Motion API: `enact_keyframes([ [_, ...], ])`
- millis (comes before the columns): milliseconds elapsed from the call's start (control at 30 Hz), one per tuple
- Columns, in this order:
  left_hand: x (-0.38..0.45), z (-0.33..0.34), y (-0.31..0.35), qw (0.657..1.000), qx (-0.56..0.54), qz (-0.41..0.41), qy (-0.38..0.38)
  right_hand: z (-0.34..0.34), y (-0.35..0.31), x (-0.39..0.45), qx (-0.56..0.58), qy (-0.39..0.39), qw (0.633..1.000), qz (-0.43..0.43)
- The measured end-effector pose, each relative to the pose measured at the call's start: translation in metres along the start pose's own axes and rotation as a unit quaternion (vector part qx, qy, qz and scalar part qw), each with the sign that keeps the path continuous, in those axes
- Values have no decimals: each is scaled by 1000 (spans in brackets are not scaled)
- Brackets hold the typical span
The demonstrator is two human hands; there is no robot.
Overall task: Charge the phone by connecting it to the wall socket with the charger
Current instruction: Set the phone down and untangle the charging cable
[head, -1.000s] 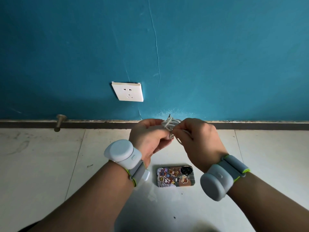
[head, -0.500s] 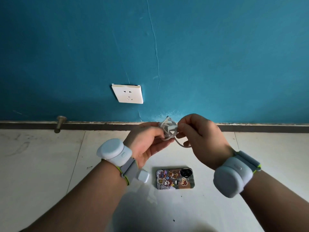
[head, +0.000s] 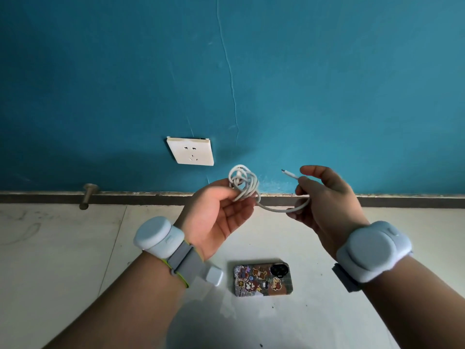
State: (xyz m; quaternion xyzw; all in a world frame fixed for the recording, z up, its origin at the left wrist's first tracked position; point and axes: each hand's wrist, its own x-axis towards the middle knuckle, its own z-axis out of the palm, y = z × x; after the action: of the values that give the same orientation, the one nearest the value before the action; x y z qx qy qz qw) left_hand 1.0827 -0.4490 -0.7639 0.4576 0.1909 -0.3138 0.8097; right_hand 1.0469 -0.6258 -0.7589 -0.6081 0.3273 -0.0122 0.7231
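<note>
White cable (head: 247, 190) is the thing to work with right now. It looks thin, light and bendy, so it will flop and twist when it is pulled. Most of it is bunched in a messy knot of loops. The left hand (head: 216, 217) holds that bunch, with the thumb and fingers curled loosely round the bottom of the loops. The right hand (head: 324, 197) pinches the cable near its free end, and the small plug tip (head: 285, 171) sticks out past the fingers, pointing left. A slack bit of cable hangs between the two hands.

I think the best place to hold it is just behind the plug tip, where it is stiff. Pulling hard on the soft part could make the knot tighter, so gentle tugs seem wiser.

The phone (head: 263, 279) lies flat on the floor (head: 63, 248), back side up, with a sticker case on it. It looks hard and smooth, so hold it by its long edges. A white block (head: 214, 275) sits on the floor just left of the phone, partly hidden by the left wrist. It may be the charger's plug part, but I cannot tell for sure.

The wall socket (head: 190, 154) is on the blue wall (head: 327, 84), with nothing plugged in.

Count: one cable, one phone, one socket, one white block, two hands, two wrist bands.
</note>
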Motion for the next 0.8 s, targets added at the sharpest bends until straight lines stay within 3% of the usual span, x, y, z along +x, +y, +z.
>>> enact_keyframes([
  [100,-1,1,0,1000,22,2,3,2,-1,-3,20,-4,999,29],
  [233,-2,2,-2,999,53,-6,11,2,-5,-8,73,-95,990,76],
  [400,-2,1,-1,997,63,-25,28,4,-1,-9,3,-101,991,87],
  [533,-3,4,-3,998,55,-32,23,7,-1,-10,43,-200,969,136],
  [667,-3,4,-4,997,64,-26,28,8,5,-15,-51,-253,966,28],
  [800,-4,4,-7,993,110,-28,26,13,15,-14,-159,-183,969,-54],
])
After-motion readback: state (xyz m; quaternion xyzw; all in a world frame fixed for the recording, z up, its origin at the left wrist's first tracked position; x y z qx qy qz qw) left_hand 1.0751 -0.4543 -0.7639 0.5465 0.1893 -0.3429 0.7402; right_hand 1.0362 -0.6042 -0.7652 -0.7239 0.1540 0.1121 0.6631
